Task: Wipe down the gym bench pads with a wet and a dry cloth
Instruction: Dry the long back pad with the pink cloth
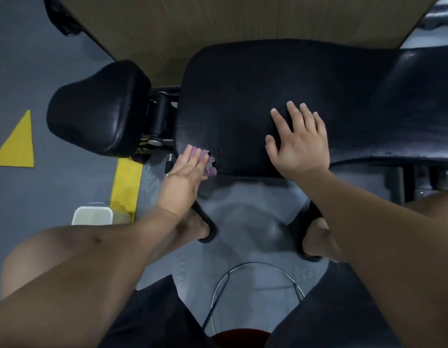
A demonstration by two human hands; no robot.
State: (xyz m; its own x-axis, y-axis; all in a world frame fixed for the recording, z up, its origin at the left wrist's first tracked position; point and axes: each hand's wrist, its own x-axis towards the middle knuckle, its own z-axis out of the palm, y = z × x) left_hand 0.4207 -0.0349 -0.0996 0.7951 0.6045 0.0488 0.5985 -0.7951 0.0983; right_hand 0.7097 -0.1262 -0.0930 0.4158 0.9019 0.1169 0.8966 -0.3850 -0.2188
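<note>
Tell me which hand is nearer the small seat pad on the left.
Left. The left hand presses a purple cloth on the big pad's near corner, just beside the small seat pad. The right hand lies flat farther right, mid-pad.

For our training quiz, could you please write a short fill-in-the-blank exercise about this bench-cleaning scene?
1. The left hand presses a ____ cloth against the long bench pad.
2. The right hand lies ____ on that pad, holding nothing.
3. The white container stands on the ____.

Missing words: purple; flat; floor
</note>
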